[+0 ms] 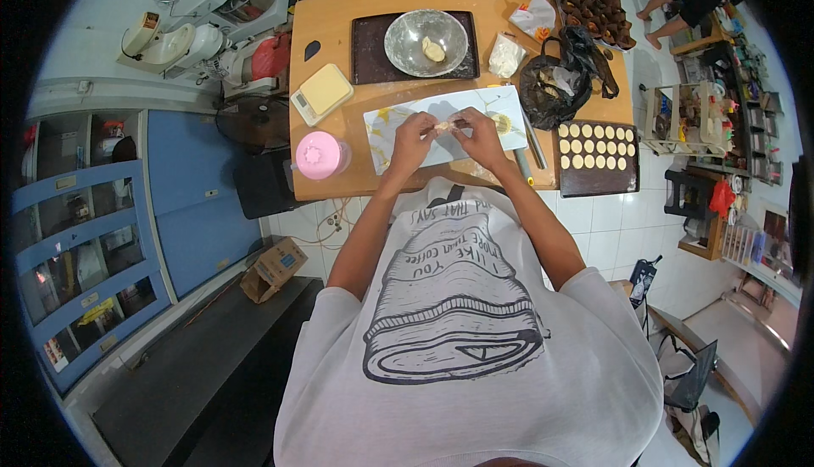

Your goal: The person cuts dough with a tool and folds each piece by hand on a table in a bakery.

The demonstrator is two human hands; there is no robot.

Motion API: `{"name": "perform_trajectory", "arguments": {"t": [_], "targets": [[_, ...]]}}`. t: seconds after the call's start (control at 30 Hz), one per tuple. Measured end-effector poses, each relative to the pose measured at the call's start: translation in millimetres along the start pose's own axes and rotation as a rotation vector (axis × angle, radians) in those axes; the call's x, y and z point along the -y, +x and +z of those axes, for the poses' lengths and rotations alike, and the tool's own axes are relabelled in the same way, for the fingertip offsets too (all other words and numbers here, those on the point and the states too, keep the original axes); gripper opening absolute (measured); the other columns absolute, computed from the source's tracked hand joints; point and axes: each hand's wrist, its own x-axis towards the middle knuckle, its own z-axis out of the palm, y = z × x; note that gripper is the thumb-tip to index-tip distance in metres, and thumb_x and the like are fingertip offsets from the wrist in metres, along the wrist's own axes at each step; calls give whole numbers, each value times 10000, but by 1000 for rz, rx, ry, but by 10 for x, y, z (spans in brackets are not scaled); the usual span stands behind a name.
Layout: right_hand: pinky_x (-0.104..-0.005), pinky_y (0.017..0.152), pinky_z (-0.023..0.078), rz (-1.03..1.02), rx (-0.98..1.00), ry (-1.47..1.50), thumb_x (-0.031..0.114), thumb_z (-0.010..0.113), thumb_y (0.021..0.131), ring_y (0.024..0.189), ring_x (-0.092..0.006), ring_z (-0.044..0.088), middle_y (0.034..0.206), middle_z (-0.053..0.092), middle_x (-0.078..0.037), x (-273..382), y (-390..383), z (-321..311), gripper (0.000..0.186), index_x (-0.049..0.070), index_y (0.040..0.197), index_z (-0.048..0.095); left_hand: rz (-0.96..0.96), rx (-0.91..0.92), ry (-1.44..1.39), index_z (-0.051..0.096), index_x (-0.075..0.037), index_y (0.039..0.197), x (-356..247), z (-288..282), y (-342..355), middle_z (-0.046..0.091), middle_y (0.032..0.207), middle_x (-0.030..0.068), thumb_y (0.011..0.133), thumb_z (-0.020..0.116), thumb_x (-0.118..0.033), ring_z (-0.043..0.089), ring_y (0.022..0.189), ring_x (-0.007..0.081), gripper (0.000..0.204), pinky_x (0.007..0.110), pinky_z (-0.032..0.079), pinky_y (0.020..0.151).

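Above a white marble-patterned board [390,140], my left hand [414,138] and my right hand [480,138] meet, fingers pinched on a small pale piece of dough [444,127]. Fingertips of both hands hold it from either side, and something dark shows by the right fingers. Beyond the board, a metal bowl [403,39] dusted with flour sits on a dark tray [366,55]. In it lies a lump of dough [433,50]. Right of the board are a long-bladed tool [536,146] and another tool with a handle [523,166].
A dark baking tray [598,183] with rows of pale rounds lies at the table's right edge. Near it are a black plastic bag [551,98], a clear bag of white powder [506,55] and brown paper cups [593,9]. Leftward stand a pink-lidded container [320,156] and a kitchen scale [322,94].
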Motion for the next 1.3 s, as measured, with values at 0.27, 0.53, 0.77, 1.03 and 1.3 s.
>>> {"name": "perform_trajectory", "arguments": {"t": [0.27, 0.53, 0.77, 1.03, 1.3], "targets": [[-435, 977, 516, -265, 68, -328, -49, 622, 792, 1152, -364, 605, 1246, 605, -192, -248, -43, 28, 350, -28, 1140, 635, 367, 145, 389, 644, 8, 987, 25, 22, 12, 637, 988, 176, 862, 625, 15, 628, 989, 375, 127, 444, 520, 853], [-407, 1083, 469, -348, 123, -515, -25, 607, 814, 1275, -344, 550, 1333, 609, -151, -349, -342, -29, 439, -11, 1253, 629, 451, 153, 506, 680, 16, 1073, 198, -3, -180, 671, 1092, 164, 887, 595, -26, 617, 1058, 356, 208, 429, 526, 912], [-393, 1116, 447, -514, 218, -734, 8, 624, 791, 1359, -313, 493, 1417, 572, -122, -249, -347, -164, 498, -10, 1288, 627, 340, 45, 541, 667, 11, 1092, 151, 110, -314, 657, 1118, 162, 891, 622, -62, 602, 1091, 358, 219, 444, 514, 933], [-442, 1022, 470, -175, -119, -244, 3, 582, 890, 1219, -395, 542, 1363, 531, -207, -263, -527, -641, 415, 2, 1304, 551, 298, -165, 519, 640, -19, 1148, -227, 434, -350, 607, 1187, 158, 877, 669, -52, 590, 1089, 378, 275, 459, 495, 940], [-518, 1020, 445, 239, 0, -646, 114, 678, 873, 1188, -497, 496, 1224, 483, -325, -1606, -990, -1331, 526, -102, 1287, 436, 138, -246, 399, 650, -37, 1117, -308, 863, -444, 606, 1169, 161, 900, 663, -52, 605, 1067, 360, 218, 441, 503, 919]]}}
